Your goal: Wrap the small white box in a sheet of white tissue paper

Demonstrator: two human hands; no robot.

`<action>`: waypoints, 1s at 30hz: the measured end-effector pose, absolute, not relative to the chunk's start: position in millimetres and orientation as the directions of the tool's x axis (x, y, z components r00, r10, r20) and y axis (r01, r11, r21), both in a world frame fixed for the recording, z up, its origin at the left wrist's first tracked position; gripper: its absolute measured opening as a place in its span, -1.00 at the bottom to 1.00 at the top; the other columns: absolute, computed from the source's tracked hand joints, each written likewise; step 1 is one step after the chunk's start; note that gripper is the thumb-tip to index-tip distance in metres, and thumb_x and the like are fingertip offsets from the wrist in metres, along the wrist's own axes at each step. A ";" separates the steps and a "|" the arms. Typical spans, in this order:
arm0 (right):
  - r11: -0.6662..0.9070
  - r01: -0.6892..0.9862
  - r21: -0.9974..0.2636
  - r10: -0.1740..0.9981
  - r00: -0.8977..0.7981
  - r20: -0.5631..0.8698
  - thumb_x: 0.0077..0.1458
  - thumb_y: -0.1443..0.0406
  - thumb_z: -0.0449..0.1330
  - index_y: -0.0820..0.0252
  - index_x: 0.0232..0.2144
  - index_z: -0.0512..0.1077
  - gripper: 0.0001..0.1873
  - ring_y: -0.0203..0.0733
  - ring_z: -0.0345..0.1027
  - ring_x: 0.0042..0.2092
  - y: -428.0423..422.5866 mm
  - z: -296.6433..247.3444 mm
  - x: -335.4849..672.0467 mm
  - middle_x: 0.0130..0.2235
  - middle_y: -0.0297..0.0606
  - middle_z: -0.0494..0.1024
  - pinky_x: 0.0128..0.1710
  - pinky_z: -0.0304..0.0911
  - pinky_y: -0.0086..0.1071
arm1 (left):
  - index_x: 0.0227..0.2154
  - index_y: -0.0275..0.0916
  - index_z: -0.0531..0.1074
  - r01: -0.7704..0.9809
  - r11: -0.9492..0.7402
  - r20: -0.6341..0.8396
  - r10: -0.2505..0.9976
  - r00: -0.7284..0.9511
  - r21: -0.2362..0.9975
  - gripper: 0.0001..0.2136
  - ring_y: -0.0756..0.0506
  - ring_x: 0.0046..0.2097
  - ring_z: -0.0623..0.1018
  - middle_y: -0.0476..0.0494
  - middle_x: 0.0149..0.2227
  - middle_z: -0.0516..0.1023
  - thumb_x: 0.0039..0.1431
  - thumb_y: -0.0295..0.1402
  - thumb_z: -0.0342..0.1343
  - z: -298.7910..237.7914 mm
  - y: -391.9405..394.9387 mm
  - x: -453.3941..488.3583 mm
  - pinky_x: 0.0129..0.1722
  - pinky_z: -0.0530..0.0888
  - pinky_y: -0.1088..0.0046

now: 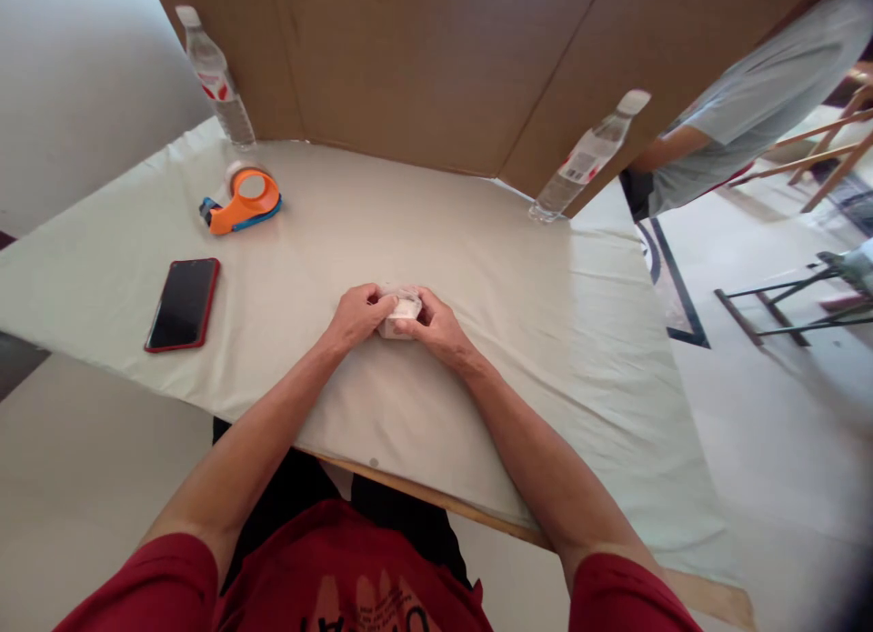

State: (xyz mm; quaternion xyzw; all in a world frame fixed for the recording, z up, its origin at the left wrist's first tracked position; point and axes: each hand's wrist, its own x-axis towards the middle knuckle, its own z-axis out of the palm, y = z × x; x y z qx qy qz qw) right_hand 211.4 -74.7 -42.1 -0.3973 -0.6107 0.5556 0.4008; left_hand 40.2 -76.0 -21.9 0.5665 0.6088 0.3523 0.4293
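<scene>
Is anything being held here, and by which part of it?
Yes, a small box, held by its opposite sides: the left hand on its left, the right hand on its right.

The lettering (383, 606) on the red shirt (273, 588) and the bottle labels (581, 166) cannot be read reliably.

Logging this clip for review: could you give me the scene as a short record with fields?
Left hand: holding small box, left side
Right hand: holding its right side
Box top: clear film
Surface: pale cloth
At left: red-edged phone, orange tape dispenser
Standing: left bottle, right bottle, by cardboard panel
Beyond panel, right: person in grey shirt
</scene>
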 end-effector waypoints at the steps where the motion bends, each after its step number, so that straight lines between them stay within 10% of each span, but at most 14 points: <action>1: 0.056 0.041 -0.998 0.938 -0.344 0.038 -0.14 -0.04 0.41 0.16 0.01 0.37 -0.27 -0.16 0.46 -0.14 -76.5 -42.0 211.0 -0.11 -0.21 0.55 -0.10 0.37 -0.33 | -0.47 -0.26 0.41 0.373 0.100 -0.113 0.994 0.013 0.923 -0.75 0.01 -0.49 0.38 0.02 -0.54 0.40 0.05 -0.14 0.12 -23.4 -75.4 39.8 -0.52 0.30 0.51; 13: 0.078 0.272 -0.959 0.982 -0.188 0.026 0.13 0.03 0.16 0.19 -0.02 0.42 -0.53 -0.19 0.40 -0.27 -85.7 -37.6 204.6 -0.25 -0.24 0.58 -0.20 0.30 -0.32 | -0.04 -0.31 0.45 0.187 0.138 -0.188 0.941 0.283 0.973 -0.51 -0.14 -0.14 0.60 -0.22 -0.13 0.62 -0.05 -0.21 0.26 -15.3 -80.6 23.6 -0.16 0.50 0.37; 30: 0.105 0.210 -0.972 0.986 -0.148 0.075 0.01 0.05 0.29 0.19 -0.15 0.46 -0.58 -0.19 0.42 -0.29 -92.3 -45.6 206.3 -0.31 -0.25 0.57 -0.26 0.35 -0.33 | -0.24 -0.28 0.47 0.049 0.242 -0.239 0.864 0.443 0.969 -0.74 -0.07 -0.24 0.55 -0.04 -0.35 0.55 0.00 -0.29 0.25 -12.0 -86.7 26.5 -0.21 0.43 0.44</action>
